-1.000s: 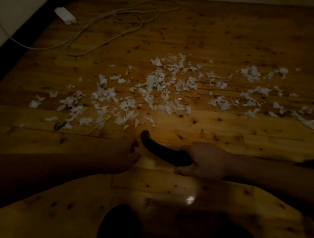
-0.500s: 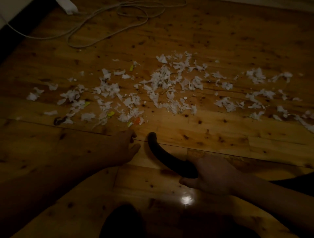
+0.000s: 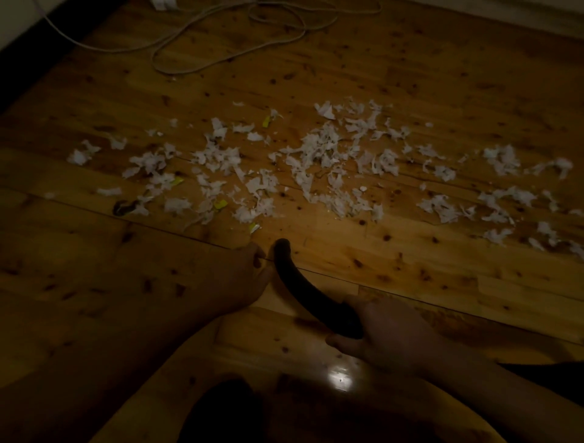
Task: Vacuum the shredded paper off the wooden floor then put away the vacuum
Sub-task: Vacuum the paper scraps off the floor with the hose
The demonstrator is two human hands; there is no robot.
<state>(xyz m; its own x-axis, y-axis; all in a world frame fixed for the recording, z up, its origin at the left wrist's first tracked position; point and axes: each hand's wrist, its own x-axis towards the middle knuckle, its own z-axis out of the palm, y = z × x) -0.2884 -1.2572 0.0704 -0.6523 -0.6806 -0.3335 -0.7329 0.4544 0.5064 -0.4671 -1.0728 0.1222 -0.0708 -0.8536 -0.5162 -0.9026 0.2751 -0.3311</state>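
Note:
White shredded paper [image 3: 319,158] with a few yellow scraps lies in a wide band across the wooden floor [image 3: 410,76]. A dark curved vacuum nozzle [image 3: 297,284] points at the near edge of the scraps, its tip just short of them. My right hand [image 3: 379,338] grips the thick rear end of the nozzle. My left hand [image 3: 249,272] sits just left of the nozzle tip, fingers loosely curled near the floor and holding nothing I can see. The vacuum's body is out of view.
A pale cord [image 3: 227,34] loops over the floor at the top, leading to a white plug block [image 3: 162,3] at the top edge. A dark skirting and wall run along the upper left. A dark shape [image 3: 221,411] sits at the bottom.
The view has shifted so the paper sits lower and the cord nearer. My right hand has drawn back and the nozzle has swung to point more upright. My left hand has closed in beside the tip.

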